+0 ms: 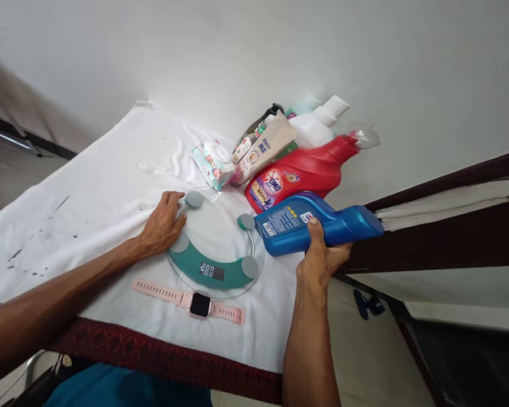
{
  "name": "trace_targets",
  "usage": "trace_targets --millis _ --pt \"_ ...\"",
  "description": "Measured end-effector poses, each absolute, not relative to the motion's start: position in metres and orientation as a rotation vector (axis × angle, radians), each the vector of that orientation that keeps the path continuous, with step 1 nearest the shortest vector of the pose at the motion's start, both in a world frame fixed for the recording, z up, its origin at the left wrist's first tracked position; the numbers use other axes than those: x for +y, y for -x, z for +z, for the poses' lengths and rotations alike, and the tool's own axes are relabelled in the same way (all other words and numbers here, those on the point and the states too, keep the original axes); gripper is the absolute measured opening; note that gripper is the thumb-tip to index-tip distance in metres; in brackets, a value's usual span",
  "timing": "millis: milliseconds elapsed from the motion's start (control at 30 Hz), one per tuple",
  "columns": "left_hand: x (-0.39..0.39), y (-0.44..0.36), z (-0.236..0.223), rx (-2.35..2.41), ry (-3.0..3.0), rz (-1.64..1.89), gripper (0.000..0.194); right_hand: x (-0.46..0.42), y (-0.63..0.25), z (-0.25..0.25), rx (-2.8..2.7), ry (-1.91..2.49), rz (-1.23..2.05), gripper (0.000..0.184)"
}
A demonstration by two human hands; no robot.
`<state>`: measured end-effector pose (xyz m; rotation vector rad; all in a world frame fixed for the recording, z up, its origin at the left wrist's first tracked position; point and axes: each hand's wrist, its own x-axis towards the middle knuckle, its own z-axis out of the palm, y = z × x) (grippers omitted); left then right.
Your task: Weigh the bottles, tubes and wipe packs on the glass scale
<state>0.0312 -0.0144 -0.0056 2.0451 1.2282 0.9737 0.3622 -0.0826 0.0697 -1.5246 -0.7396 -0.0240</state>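
Note:
A round glass bathroom scale [214,237] with a green band and grey discs lies on the white cloth, digits lit on its display [212,271]. My left hand [163,222] is closed on its left edge, between two discs, with the fingertips partly hidden. In my right hand [322,254] is a blue plastic bottle [294,223], tilted nearly on its side with its cap to the right. Its base end is beside the scale's right edge; whether they touch I cannot tell. A pink smartwatch [199,305] lies face up in front of the scale.
Behind the scale stand a red OMO detergent bottle [309,169], a Rejoice bottle [266,148], a white bottle [314,129] and a wipes pack [213,164]. A wall [254,51] rises behind the table. Dark slippers [368,304] lie on the floor at right.

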Motion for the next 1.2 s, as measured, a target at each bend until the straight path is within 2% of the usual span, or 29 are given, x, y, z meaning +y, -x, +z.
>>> trace_targets --millis 267,400,533,833,1000,1133,1200 --pt "-0.014 -0.03 0.0 1.261 -2.058 0.928 0.045 -0.082 -0.359 0.064 -0.69 1.398 -0.054 0.065" --pt "-0.015 -0.031 -0.001 1.246 -2.066 0.924 0.046 -0.097 -0.348 0.093 -0.753 1.242 -0.169 0.044" --pt "-0.013 -0.031 -0.004 1.248 -2.07 0.94 0.045 -0.102 -0.327 0.124 -1.031 1.125 -0.122 0.03" --pt "-0.01 -0.029 -0.007 1.218 -2.084 0.931 0.045 -0.085 -0.25 0.101 -1.107 1.152 0.271 0.037" --pt "-0.008 -0.029 -0.011 1.191 -2.083 0.964 0.045 -0.083 -0.242 0.094 -1.134 1.164 0.282 0.034" --pt "-0.008 -0.029 -0.012 1.184 -2.08 0.969 0.046 -0.079 -0.249 0.09 -1.165 1.154 0.277 0.042" --pt "-0.008 -0.028 -0.011 1.187 -2.079 0.966 0.046 -0.08 -0.257 0.089 -1.223 1.176 0.303 0.052"
